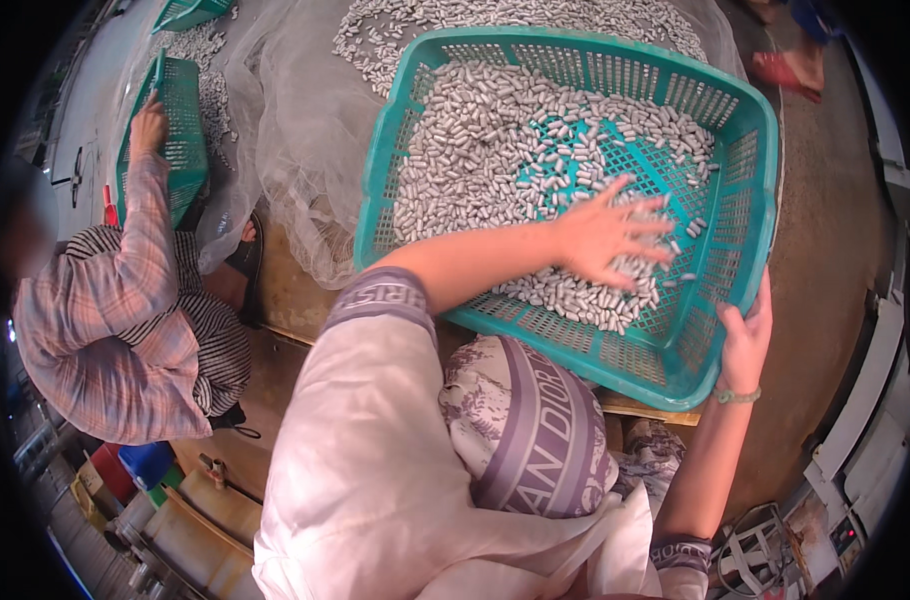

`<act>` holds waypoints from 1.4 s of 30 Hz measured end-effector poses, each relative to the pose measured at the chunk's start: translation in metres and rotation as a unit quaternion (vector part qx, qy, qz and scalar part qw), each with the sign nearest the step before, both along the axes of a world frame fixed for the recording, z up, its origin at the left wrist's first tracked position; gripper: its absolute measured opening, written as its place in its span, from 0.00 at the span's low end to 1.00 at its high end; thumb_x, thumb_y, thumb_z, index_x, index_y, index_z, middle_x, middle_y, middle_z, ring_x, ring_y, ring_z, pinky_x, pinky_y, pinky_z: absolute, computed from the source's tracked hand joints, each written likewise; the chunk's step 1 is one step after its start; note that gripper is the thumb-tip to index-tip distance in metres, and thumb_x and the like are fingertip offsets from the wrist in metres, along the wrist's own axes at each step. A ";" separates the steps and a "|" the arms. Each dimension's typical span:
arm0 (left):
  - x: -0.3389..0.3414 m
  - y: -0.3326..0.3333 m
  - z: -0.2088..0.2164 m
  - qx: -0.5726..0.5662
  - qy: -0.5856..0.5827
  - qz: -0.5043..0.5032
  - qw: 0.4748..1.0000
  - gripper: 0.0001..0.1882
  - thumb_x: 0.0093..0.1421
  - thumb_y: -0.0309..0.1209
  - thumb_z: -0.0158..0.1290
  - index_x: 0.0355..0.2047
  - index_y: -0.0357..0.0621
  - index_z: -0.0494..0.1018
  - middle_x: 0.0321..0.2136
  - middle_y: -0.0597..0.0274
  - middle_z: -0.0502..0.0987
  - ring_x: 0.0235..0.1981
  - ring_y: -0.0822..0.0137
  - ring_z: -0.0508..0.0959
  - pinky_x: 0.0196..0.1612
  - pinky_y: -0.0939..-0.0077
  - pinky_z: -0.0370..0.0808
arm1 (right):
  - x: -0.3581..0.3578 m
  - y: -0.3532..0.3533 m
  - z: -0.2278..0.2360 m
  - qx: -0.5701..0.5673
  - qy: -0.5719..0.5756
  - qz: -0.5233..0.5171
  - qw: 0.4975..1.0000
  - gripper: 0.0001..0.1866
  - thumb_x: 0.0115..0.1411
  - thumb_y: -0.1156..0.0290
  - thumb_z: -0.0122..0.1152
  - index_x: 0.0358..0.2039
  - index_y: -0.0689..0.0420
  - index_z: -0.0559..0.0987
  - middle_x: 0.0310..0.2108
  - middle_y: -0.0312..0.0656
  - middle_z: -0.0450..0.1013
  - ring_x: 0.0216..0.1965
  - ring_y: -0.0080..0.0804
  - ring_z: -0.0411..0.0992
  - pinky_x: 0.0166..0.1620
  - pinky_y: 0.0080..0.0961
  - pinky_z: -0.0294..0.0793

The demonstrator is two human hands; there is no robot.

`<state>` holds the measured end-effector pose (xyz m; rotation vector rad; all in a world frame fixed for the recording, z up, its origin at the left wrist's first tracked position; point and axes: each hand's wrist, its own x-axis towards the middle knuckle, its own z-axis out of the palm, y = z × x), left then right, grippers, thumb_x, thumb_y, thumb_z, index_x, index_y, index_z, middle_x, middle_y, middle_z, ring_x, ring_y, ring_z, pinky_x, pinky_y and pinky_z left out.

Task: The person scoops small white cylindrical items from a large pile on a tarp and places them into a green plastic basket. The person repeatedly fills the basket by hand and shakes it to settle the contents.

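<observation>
A large green plastic basket (565, 38) is tilted before me, with many small silver-grey capsule-shaped pieces (475, 130) spread over its mesh bottom. My left hand (615, 235) reaches across into it, fingers spread flat over the pieces and a little blurred. Around and beyond that hand, patches of bare green mesh show between the pieces. At the basket's near right corner my right hand (745, 345), with a beaded bracelet at its wrist, grips the rim; its fingers are partly hidden behind the outer wall. My knee (525, 425) in patterned cloth is below the near side.
More grey pieces (365, 50) lie on pale netting (295, 130) beyond the basket. At left a crouching person (115, 320) in a plaid shirt holds another green basket (180, 125). Another person's foot (800, 72) is at the far right. Pale panels (865, 380) border the right.
</observation>
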<state>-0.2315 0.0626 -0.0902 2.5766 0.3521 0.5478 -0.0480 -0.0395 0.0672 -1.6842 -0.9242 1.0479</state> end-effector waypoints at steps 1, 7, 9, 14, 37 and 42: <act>0.007 0.018 -0.003 0.011 0.006 0.034 0.999 0.32 0.56 0.61 0.40 0.60 0.73 0.56 0.64 0.68 0.53 0.66 0.57 0.46 0.61 0.34 0.40 | 0.001 0.000 0.001 -0.007 -0.001 0.001 1.000 0.35 0.46 0.86 0.45 0.59 0.69 0.56 0.52 0.46 0.64 0.52 0.31 0.65 0.55 0.26 0.62; -0.089 0.102 -0.046 0.175 0.144 0.219 0.949 0.32 0.58 0.57 0.38 0.63 0.72 0.50 0.64 0.73 0.52 0.65 0.62 0.49 0.63 0.42 0.42 | 0.006 -0.004 0.002 -0.013 0.004 0.016 1.000 0.35 0.47 0.85 0.47 0.59 0.69 0.56 0.52 0.46 0.65 0.52 0.32 0.65 0.55 0.27 0.63; -0.130 0.078 -0.035 0.167 0.197 0.193 0.947 0.32 0.57 0.57 0.42 0.61 0.69 0.54 0.62 0.63 0.54 0.63 0.58 0.53 0.60 0.46 0.51 | 0.009 -0.004 0.000 -0.011 -0.005 0.012 1.000 0.35 0.47 0.85 0.48 0.59 0.69 0.56 0.52 0.47 0.65 0.52 0.32 0.65 0.56 0.27 0.62; -0.167 0.017 -0.002 -0.065 0.307 0.340 0.886 0.36 0.52 0.59 0.47 0.55 0.50 0.60 0.47 0.47 0.67 0.48 0.49 0.69 0.46 0.54 0.69 | 0.008 -0.005 0.000 -0.015 -0.004 -0.001 1.000 0.34 0.48 0.86 0.47 0.59 0.70 0.56 0.53 0.48 0.64 0.53 0.33 0.64 0.57 0.29 0.60; -0.129 0.088 -0.024 -0.215 0.119 0.498 0.832 0.36 0.50 0.53 0.54 0.49 0.35 0.66 0.41 0.42 0.74 0.43 0.46 0.73 0.46 0.58 0.69 | 0.007 -0.005 0.002 0.006 -0.012 0.010 1.000 0.34 0.47 0.85 0.47 0.59 0.70 0.57 0.54 0.46 0.63 0.54 0.32 0.63 0.57 0.27 0.60; -0.124 0.010 -0.021 -0.286 -0.055 0.356 0.888 0.34 0.49 0.50 0.57 0.52 0.42 0.66 0.44 0.50 0.75 0.47 0.52 0.75 0.52 0.64 0.68 | 0.004 0.003 0.004 0.009 0.000 0.021 1.000 0.36 0.45 0.86 0.45 0.59 0.70 0.56 0.54 0.46 0.63 0.54 0.32 0.63 0.57 0.26 0.60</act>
